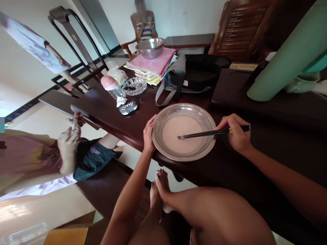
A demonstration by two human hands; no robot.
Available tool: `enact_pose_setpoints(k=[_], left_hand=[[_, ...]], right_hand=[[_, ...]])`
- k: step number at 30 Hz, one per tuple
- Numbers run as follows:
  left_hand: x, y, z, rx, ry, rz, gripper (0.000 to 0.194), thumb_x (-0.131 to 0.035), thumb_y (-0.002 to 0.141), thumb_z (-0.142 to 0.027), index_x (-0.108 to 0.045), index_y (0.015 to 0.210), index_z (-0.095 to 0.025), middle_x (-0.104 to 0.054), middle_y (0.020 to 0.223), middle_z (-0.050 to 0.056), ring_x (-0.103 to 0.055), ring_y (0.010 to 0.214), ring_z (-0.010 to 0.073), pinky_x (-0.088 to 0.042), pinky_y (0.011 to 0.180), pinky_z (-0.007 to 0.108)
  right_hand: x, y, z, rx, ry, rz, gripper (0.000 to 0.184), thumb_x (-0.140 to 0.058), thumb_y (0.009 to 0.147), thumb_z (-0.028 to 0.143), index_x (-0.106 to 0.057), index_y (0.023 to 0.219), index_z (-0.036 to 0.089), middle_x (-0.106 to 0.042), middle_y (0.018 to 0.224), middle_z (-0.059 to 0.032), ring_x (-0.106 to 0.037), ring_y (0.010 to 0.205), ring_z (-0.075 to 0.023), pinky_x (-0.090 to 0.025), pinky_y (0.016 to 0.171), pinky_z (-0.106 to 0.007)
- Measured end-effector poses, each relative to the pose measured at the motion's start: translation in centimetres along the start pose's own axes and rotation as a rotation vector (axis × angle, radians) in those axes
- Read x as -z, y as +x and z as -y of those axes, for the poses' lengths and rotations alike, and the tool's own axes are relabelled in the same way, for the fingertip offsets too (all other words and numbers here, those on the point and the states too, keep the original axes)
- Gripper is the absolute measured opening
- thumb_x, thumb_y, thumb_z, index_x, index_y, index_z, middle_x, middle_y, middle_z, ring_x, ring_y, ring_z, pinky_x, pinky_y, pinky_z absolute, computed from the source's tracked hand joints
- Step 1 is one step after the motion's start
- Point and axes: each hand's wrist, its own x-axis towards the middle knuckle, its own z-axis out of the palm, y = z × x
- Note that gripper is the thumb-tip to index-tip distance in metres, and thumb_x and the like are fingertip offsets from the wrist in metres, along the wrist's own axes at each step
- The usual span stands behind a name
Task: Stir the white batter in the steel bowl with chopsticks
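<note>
A wide metal bowl (208, 117) rests at the near edge of the dark wooden table, with a pale, milky liquid (176, 127) in it. My left hand (149, 133) grips the bowl's left rim, fingers along the outside. In my right hand (237, 133), closed at the bowl's right side, is a pair of black chopsticks (204, 134). Their tips dip into the liquid near the middle of the bowl.
Behind the bowl lie a remote control (128, 107), a glass ashtray (135, 85), a pink-capped bottle (112, 85) and a grey bag (176, 76). Another metal bowl (150, 48) tops stacked books. A green cylinder (283, 58) stands right. A seated person (28, 153) holds a phone at left.
</note>
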Motion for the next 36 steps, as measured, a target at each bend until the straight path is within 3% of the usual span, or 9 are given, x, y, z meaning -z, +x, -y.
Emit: enact_pose_setpoints(k=[3,8,13,18,23,28,33,36], left_hand=[[-0.06,-0.03,0.01,0.003,-0.016,-0.003,0.047,-0.060,0.081,-0.045,-0.072,0.118,-0.020,-0.069,0.132,0.008,-0.061,0.124,0.0288,-0.046,0.105,0.038],[-0.13,0.01,0.09,0.011,-0.036,-0.005,0.046,-0.061,0.081,-0.046,-0.073,0.117,-0.020,-0.070,0.131,0.008,-0.061,0.123,0.0286,-0.046,0.105,0.038],[-0.12,0.07,0.06,0.006,-0.043,-0.006,0.045,-0.062,0.080,-0.047,-0.073,0.115,-0.021,-0.071,0.129,0.008,-0.061,0.123,0.0292,-0.046,0.105,0.039],[-0.12,0.01,0.04,0.004,-0.036,-0.003,0.046,-0.062,0.081,-0.047,-0.073,0.116,-0.020,-0.070,0.131,0.008,-0.061,0.124,0.0291,-0.045,0.106,0.039],[-0.03,-0.01,0.16,-0.007,-0.026,0.012,0.047,-0.060,0.083,-0.048,-0.072,0.119,-0.020,-0.068,0.134,0.008,-0.059,0.127,0.0290,-0.044,0.108,0.038],[-0.08,-0.01,0.08,-0.007,-0.019,0.008,0.043,-0.060,0.083,-0.044,-0.072,0.117,-0.021,-0.069,0.131,0.008,-0.061,0.124,0.0288,-0.046,0.105,0.039],[-0.07,-0.03,-0.02,-0.021,-0.007,0.003,0.044,-0.059,0.083,-0.045,-0.073,0.117,-0.021,-0.068,0.133,0.008,-0.060,0.126,0.0288,-0.044,0.108,0.039],[-0.02,-0.02,0.03,-0.023,0.004,0.009,0.045,-0.059,0.083,-0.047,-0.073,0.117,-0.021,-0.069,0.132,0.008,-0.060,0.126,0.0292,-0.045,0.107,0.039]], right_hand=[[-0.09,0.00,0.13,0.039,-0.081,0.117,0.033,-0.054,0.098,0.042,-0.075,0.077,0.027,-0.072,0.077,-0.0043,-0.066,0.073,-0.0206,-0.051,0.070,-0.039],[-0.01,0.06,0.03,0.026,-0.042,-0.052,0.034,-0.055,0.097,0.044,-0.071,0.071,0.028,-0.068,0.067,-0.0027,-0.061,0.065,-0.0204,-0.048,0.063,-0.039],[-0.02,-0.14,0.02,0.034,-0.082,0.126,0.034,-0.053,0.098,0.044,-0.074,0.077,0.026,-0.072,0.077,-0.0031,-0.065,0.073,-0.0203,-0.051,0.071,-0.039],[0.09,-0.01,-0.08,-0.012,-0.010,-0.054,0.034,-0.055,0.097,0.045,-0.069,0.071,0.028,-0.067,0.067,-0.0007,-0.062,0.064,-0.0203,-0.048,0.063,-0.038],[-0.05,-0.16,0.03,0.023,-0.079,0.115,0.034,-0.054,0.098,0.045,-0.074,0.076,0.028,-0.072,0.076,-0.0016,-0.065,0.073,-0.0203,-0.050,0.070,-0.038],[-0.03,-0.08,0.07,0.012,-0.040,-0.025,0.034,-0.056,0.097,0.044,-0.072,0.071,0.028,-0.069,0.070,-0.0015,-0.063,0.067,-0.0210,-0.048,0.064,-0.039],[0.00,-0.02,0.15,0.039,-0.077,0.091,0.034,-0.055,0.097,0.045,-0.074,0.075,0.028,-0.072,0.075,-0.0040,-0.064,0.072,-0.0222,-0.049,0.069,-0.041],[0.08,0.07,0.00,0.035,-0.060,-0.015,0.034,-0.056,0.096,0.046,-0.072,0.072,0.029,-0.069,0.070,-0.0024,-0.062,0.066,-0.0216,-0.048,0.065,-0.040]])
